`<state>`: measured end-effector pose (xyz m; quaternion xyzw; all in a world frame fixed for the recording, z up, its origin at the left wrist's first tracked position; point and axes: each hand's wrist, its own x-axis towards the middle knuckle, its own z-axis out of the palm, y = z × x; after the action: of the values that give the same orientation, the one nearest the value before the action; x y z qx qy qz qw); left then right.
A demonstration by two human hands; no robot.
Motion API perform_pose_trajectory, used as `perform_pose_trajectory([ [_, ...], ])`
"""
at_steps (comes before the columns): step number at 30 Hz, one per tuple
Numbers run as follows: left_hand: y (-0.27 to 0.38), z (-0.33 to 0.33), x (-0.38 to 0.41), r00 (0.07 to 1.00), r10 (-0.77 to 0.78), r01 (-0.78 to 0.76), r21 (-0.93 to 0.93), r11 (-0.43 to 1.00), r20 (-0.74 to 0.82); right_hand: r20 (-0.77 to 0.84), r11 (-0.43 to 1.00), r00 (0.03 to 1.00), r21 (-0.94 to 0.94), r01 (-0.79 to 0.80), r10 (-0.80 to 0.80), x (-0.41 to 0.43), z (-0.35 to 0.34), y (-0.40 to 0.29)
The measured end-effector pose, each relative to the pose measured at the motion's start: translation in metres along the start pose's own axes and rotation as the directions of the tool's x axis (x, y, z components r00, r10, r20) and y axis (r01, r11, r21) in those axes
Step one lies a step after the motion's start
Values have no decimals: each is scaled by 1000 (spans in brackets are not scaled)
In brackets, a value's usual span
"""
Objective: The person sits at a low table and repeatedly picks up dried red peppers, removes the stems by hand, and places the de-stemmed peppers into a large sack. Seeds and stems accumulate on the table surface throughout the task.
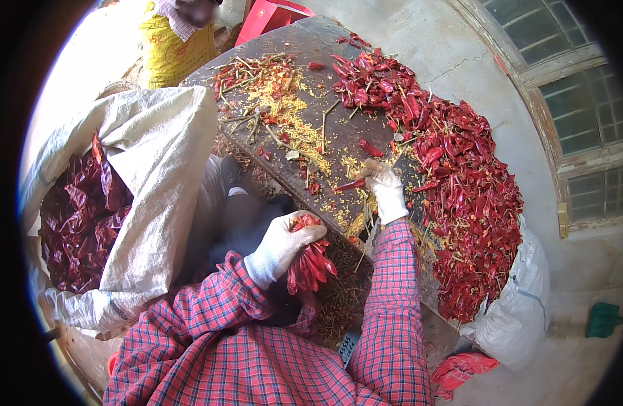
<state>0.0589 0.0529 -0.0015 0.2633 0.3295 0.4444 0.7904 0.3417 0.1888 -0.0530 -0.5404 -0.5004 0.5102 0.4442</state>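
A bunch of dried red chili peppers point(311, 259) is held in my left hand point(286, 241), which wears a white knit glove. Their pointed ends hang down over the table's near edge. My right hand point(385, 188), in a similar glove with soiled fingertips, is over the table point(311, 177) with its fingers bent. One red chili point(351, 185) meets the thumb side of that glove; whether it is gripped is not plain. Another single chili point(371, 148) lies just beyond the fingers. A large heap of dried red chilies point(469, 203) runs along the right of the table.
Yellow seeds point(286, 106) and dry stems point(250, 124) litter the tabletop. An open white woven sack point(164, 152) holds darker chilies point(83, 218) at left. A yellow sack point(177, 51) and a red paper bag point(271, 18) stand behind. A white sack point(519, 304) bulges below the heap.
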Motion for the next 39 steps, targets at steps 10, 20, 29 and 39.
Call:
perform_pose_trajectory([
  [10,-7,-9,0,999,5,-5,-2,1000,-52,-218,721,885,-672,169,-411,0,9,17],
  [20,-12,-15,-1,995,93,-94,-19,995,-32,308,16,885,-942,334,-350,-4,50,5],
  [29,-10,-23,-1,998,59,-59,41,997,3,132,386,878,-861,331,-460,-30,58,-7],
  [39,-25,-18,3,991,91,-82,-100,992,93,253,353,612,-629,692,-749,-144,104,-70],
])
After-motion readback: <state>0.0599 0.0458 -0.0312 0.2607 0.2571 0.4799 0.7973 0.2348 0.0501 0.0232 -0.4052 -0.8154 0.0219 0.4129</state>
